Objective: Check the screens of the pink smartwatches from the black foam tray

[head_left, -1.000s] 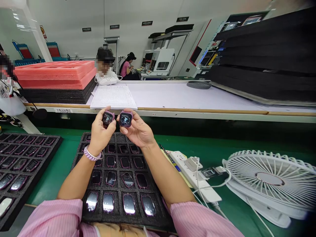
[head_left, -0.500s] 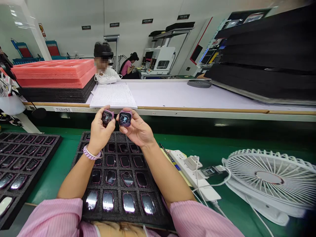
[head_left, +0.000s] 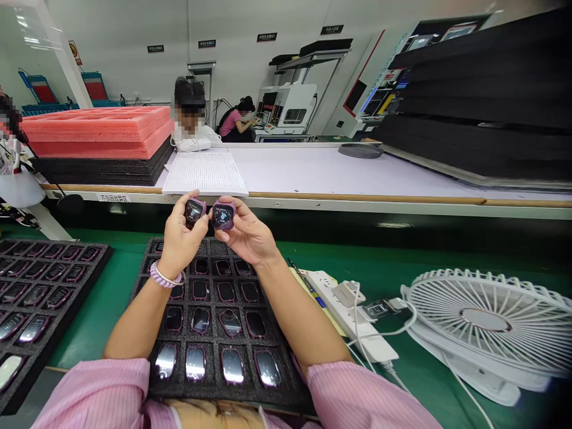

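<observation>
A: Where is your view taken from?
B: Your head camera, facing forward and down; your left hand (head_left: 179,238) and right hand (head_left: 248,238) sit close, mid-frame.
A: How far does it reach?
B: From the foam tray (head_left: 213,248) at your chest, over the green table (head_left: 379,268), to the far wall (head_left: 134,71)

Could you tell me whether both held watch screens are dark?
No, the purple square smartwatch in the left hand and its twin in the right hand show lit screens.

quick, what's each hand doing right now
left hand: closed on a purple watch body, screen lit.
right hand: closed on a second purple watch, screen lit.
</observation>
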Demonstrator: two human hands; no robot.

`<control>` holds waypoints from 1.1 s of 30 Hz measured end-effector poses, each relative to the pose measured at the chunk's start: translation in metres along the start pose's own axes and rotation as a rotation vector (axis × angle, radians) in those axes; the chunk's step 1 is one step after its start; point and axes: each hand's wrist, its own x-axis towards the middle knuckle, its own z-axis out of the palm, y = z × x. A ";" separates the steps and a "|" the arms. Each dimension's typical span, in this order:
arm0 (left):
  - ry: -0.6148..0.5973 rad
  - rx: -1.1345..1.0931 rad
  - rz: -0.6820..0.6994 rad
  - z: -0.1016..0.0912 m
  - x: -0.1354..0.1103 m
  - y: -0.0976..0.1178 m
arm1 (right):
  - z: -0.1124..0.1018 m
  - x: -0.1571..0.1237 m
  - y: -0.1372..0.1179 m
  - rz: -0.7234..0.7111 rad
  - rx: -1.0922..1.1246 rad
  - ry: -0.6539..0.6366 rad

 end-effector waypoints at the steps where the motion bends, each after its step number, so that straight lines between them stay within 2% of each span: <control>1: 0.007 -0.009 -0.023 0.000 0.001 -0.002 | -0.001 0.001 0.000 0.010 0.009 0.008; 4: 0.026 -0.085 -0.163 0.000 0.006 -0.006 | -0.005 0.004 -0.001 0.101 0.007 0.066; 6: -0.005 -0.193 -0.298 -0.001 0.009 -0.007 | -0.009 0.005 -0.004 0.164 -0.008 0.111; 8: -0.041 -0.313 -0.412 -0.002 0.011 -0.006 | -0.013 0.005 -0.007 0.190 -0.016 0.144; 10: -0.055 -0.399 -0.467 -0.003 0.011 -0.004 | -0.016 0.005 -0.010 0.197 -0.017 0.159; 16: -0.130 -0.475 -0.432 -0.004 0.011 0.000 | -0.017 0.003 -0.014 0.131 -0.051 0.181; 24: -0.100 -0.475 -0.397 -0.004 0.011 -0.003 | -0.014 0.001 -0.017 0.072 -0.100 0.132; 33: -0.154 -0.416 -0.330 0.000 0.009 0.001 | -0.014 -0.001 -0.015 -0.012 -0.219 0.100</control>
